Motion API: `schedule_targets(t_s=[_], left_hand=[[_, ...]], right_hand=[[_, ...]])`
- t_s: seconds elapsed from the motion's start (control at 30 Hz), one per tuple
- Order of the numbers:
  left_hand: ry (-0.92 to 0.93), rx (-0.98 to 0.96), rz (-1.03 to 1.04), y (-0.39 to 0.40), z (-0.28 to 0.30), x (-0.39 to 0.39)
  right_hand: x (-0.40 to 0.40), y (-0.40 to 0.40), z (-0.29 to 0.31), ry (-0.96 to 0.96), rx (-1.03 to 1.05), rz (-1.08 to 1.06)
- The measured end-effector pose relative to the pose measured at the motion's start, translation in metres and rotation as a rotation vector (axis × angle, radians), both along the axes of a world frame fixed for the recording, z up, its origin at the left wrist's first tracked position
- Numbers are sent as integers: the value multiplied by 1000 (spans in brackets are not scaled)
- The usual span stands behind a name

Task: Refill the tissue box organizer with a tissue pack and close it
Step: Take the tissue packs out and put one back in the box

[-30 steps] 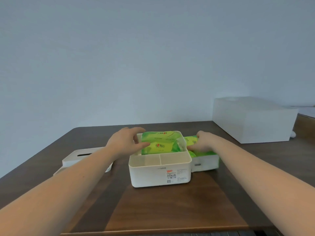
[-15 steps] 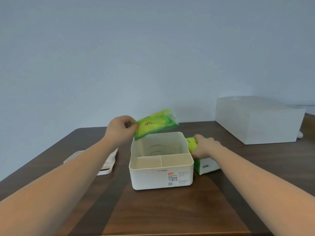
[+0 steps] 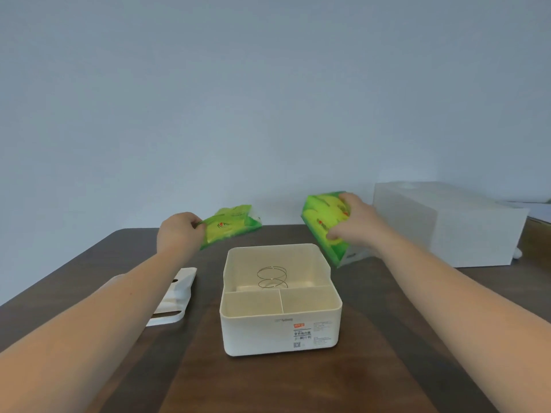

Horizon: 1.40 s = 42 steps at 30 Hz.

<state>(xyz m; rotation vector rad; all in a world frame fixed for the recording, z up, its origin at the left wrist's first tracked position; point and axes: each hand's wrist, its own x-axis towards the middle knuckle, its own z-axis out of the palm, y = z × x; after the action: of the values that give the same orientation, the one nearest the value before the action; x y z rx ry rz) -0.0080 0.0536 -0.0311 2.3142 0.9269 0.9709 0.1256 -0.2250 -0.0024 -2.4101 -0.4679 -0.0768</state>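
A dark wooden table (image 3: pixel 387 338) carries a large white box (image 3: pixel 447 228) at far right. At centre stands the open white organizer (image 3: pixel 280 329), its front label too small to read; the far compartment holds a wire spring (image 3: pixel 272 277), the two near ones nothing. Its lid (image 3: pixel 176 296) lies to the left. The right hand (image 3: pixel 354 225) clamps a full green pack (image 3: pixel 326 226), raised right of the organizer. The left hand (image 3: pixel 179 234) pinches a thinner green pack (image 3: pixel 229 226) by its end; red print unreadable.
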Motion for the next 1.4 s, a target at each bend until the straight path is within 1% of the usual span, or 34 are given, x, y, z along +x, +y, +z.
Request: schedule_targets(t_s=[0.07,0.13,0.23,0.3,0.43,0.57,0.7,0.83,0.93,1.03,1.17,1.27,1.33,1.4], left_hand=[[44,0,-9,7,-4,6],[69,-20,-19,13,-9,13],[101,-38,-45,21,-19,21],[123,-35,-62,24,-26,24],[113,-82,-100,32,-39,28],[119,-128,-121,39,-47,28],[159,-95,-109,39,-51,27],[153,-79,-89,39,-52,26],[159,-66,-94,40,-51,22],[168,-47,-91,41,-47,13],[145,-59,-66,50,-44,-6],[181,-29,-17,61,-43,-26],[211,-23,22,69,-44,-40],[225,-22,50,76,-46,-54]], right_hand=[[-10,4,16,-60,61,97],[-20,8,30,-100,72,253],[-35,16,39,-101,-29,527],[-42,24,38,-118,-146,641],[-38,42,26,-193,-381,730],[-31,50,12,-238,-570,788],[-32,50,6,-201,-590,827],[-32,53,-2,-152,-638,855],[-31,54,-7,-131,-597,852],[-35,54,-3,-94,-503,826],[-47,61,6,-97,-270,733],[-55,79,9,-131,-89,659],[-62,93,8,-146,-56,634],[-72,109,5,-131,-85,630]])
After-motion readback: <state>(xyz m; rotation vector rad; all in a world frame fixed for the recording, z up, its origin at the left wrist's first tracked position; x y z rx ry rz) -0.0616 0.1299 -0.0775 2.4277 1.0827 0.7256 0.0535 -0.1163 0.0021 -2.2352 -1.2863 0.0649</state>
